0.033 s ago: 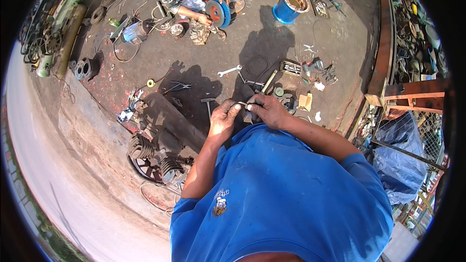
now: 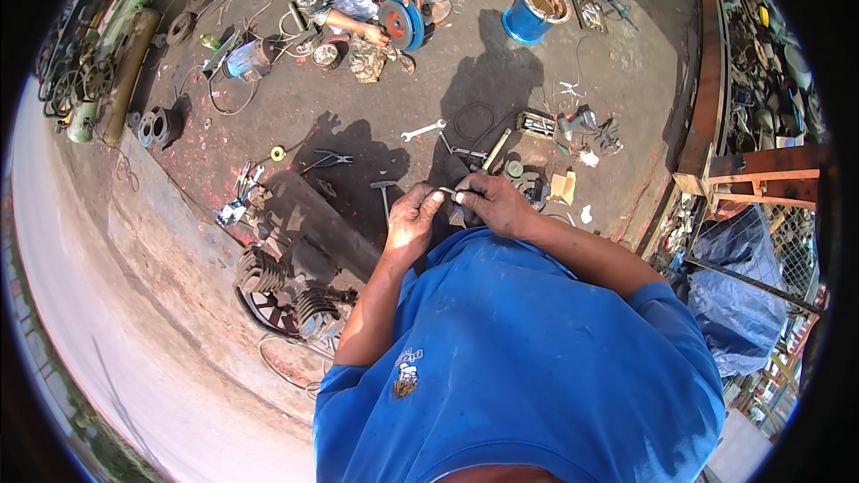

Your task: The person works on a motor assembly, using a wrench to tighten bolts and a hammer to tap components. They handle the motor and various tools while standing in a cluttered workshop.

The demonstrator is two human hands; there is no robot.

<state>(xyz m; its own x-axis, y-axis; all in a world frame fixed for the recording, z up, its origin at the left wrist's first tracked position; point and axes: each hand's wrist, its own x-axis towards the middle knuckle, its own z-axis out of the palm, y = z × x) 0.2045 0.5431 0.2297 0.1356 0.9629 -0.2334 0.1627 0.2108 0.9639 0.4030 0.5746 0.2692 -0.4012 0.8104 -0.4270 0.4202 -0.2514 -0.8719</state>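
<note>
Under bright sunlight, a dark, stained floor strewn with tools and machine parts, with a pale road along the left side. At the near middle, just beyond a blue shirt, a small thin piece pinched between the left hand and the right hand, held up above the floor by the thumbs and fingers of both; too small to identify. Just left of the hands, a hammer; farther left, pliers and a yellow ring-shaped roll. Beyond the hands, an open-ended wrench lying flat. To the right, a piece of tan cardboard, and past it a tray of sockets. At the far right, a blue cylindrical housing standing upright. At the far middle, a co-worker's hands on a blue-rimmed wheel-like part.
</note>
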